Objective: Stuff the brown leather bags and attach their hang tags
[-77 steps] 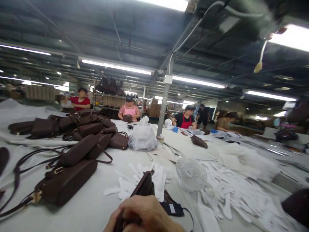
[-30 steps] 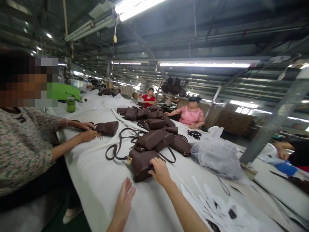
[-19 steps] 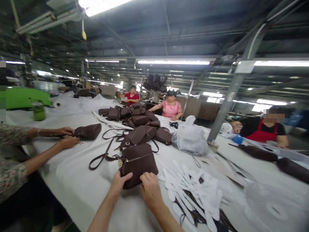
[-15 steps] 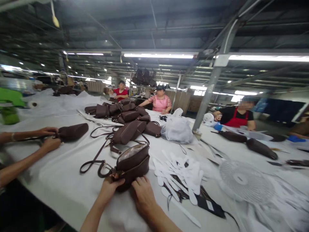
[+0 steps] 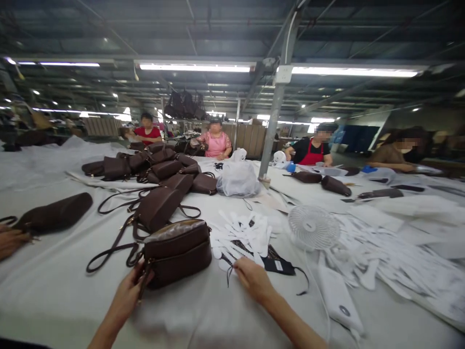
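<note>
A dark brown handbag point(image 5: 181, 257) stands on the white-covered table in front of me, its top unzipped and pale lining or stuffing showing. My left hand point(image 5: 131, 288) grips its left end, near the gold-coloured hardware and strap. To the right of the bag, my right hand point(image 5: 252, 278) has its fingers drawn together at the near edge of a pile of white paper-like strips point(image 5: 250, 230). A thin dark cord point(image 5: 228, 277) lies by those fingertips; what they hold, if anything, is hidden. A black item with a white label point(image 5: 279, 265) lies just beyond the hand.
Several brown bags point(image 5: 160, 201) are heaped behind mine, beside a white plastic bag point(image 5: 238, 177). A small white fan point(image 5: 314, 227) and a white device point(image 5: 339, 295) stand right. A co-worker's hand point(image 5: 12, 242) holds another brown bag point(image 5: 58, 213) at left. A pillar point(image 5: 274, 121) rises ahead.
My right hand has left the handbag and moved right to the white strips. My left hand keeps its hold, and the bag now sits turned more squarely. The view has swung right.
</note>
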### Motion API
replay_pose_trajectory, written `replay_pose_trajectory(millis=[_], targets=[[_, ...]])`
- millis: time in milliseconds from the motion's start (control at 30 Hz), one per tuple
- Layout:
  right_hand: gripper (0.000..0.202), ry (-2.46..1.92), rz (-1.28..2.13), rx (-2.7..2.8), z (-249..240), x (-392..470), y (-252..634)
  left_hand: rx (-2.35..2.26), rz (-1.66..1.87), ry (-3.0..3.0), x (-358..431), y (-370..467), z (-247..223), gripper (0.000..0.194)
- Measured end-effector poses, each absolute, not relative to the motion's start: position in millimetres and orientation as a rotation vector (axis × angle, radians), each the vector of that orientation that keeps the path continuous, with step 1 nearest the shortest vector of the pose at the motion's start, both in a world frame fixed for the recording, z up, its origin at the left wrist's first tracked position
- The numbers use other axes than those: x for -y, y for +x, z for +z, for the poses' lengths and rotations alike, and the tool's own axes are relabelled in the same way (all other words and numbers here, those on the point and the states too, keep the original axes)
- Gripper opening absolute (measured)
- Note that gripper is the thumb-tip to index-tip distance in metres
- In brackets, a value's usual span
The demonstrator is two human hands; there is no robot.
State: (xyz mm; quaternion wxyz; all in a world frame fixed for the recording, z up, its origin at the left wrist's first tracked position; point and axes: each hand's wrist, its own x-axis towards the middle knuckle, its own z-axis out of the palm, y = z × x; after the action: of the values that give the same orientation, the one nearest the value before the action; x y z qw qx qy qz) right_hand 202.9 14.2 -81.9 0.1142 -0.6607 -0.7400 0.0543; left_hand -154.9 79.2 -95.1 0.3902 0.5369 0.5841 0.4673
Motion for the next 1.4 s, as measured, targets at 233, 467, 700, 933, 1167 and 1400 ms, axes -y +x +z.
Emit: replay_pose_trajectory(millis=[233,467,700,933,1167,1400], targets=[[0.027,-2.413,0.088,1.974,-77,-6,293,-1.685,1.347,1.508,-62,-162,-135,0.049],[0.015,-2.305,0.232,2.038,-41,-9,320,-1.590,1.576,1.127,-55,-161,-128,0.050],[0.050,-1.988,0.802,1.707,31,-12,351,-1.595,2.017,0.726,-41,-158,-106,0.044],[0.062,-1.461,0.948,1.421,55,-25,245,-1.000,1.389,1.230,-5,-56,-18,0.040],[0.064,-1.235,0.812,1.363,47,-22,152,-0.653,1.085,1.248,16,6,-14,0.031],[0.065,-1.523,0.540,1.583,15,-39,177,-1.099,1.054,1.582,22,-51,-43,0.026]])
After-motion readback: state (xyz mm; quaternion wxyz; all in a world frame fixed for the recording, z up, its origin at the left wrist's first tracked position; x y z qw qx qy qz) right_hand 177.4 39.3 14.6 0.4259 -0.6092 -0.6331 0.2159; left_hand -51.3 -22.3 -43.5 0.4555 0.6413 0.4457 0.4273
